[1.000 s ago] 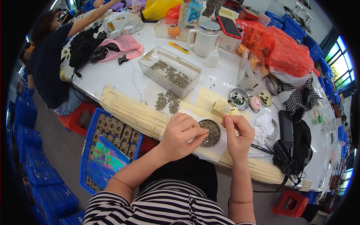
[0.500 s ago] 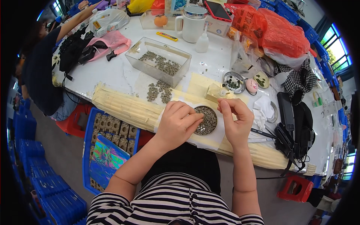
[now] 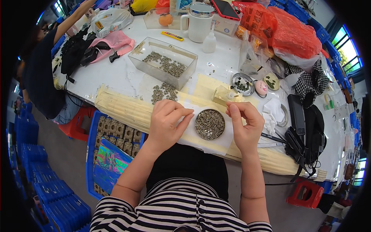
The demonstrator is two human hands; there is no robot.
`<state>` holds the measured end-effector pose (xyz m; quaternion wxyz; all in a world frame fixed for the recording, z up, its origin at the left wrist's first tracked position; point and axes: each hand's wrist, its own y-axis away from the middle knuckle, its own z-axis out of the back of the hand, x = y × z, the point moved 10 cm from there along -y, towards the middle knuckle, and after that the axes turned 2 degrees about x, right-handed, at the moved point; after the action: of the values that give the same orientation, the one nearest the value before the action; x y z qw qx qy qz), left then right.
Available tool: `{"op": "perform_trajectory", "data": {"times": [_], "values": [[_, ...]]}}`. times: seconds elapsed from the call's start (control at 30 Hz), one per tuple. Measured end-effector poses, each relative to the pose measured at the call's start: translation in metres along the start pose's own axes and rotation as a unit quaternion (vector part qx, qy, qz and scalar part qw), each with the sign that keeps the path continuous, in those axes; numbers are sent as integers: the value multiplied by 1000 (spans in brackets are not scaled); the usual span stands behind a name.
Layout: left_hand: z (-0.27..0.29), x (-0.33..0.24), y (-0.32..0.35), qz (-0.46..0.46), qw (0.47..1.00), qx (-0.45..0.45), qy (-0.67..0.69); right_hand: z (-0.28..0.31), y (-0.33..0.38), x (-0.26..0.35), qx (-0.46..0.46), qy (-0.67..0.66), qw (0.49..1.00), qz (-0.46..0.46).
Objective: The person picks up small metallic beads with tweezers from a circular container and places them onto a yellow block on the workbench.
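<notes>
A round metal dish [image 3: 210, 124] full of small grey-green pieces sits on a white sheet [image 3: 201, 141] at the table's near edge. My left hand [image 3: 167, 124] lies just left of the dish, fingers curled and fingertips pressed together near its rim. My right hand [image 3: 244, 123] is just right of the dish, thumb and forefinger pinched. Anything between the fingertips of either hand is too small to see. A cream ribbed mat [image 3: 121, 108] runs along the table edge under both hands.
A clear rectangular box [image 3: 162, 63] holds more grey pieces, and a loose pile [image 3: 162, 92] lies before it. Small metal dishes [image 3: 242, 84], a white mug [image 3: 199, 23], red bags [image 3: 288, 33] and black cables [image 3: 305, 135] crowd the table. Another person [image 3: 40, 73] sits at the left. A blue crate [image 3: 110, 154] stands below.
My left hand has slid off the dish to its left, so the dish now shows whole. My right hand stays pinched beside it.
</notes>
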<state>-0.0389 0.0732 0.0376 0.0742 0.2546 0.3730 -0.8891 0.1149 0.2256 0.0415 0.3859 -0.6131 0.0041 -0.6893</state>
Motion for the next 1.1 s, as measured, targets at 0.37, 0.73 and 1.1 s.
{"op": "perform_trajectory", "data": {"times": [0.37,0.73,1.1], "values": [[41,47,4,84,994,16,-64,1,0,0,-3,4,1000,5],[7,46,-18,-63,989,127,-38,7,3,12,-6,90,993,79],[7,44,-17,-71,990,118,-23,7,8,22,27,160,978,130]]}}
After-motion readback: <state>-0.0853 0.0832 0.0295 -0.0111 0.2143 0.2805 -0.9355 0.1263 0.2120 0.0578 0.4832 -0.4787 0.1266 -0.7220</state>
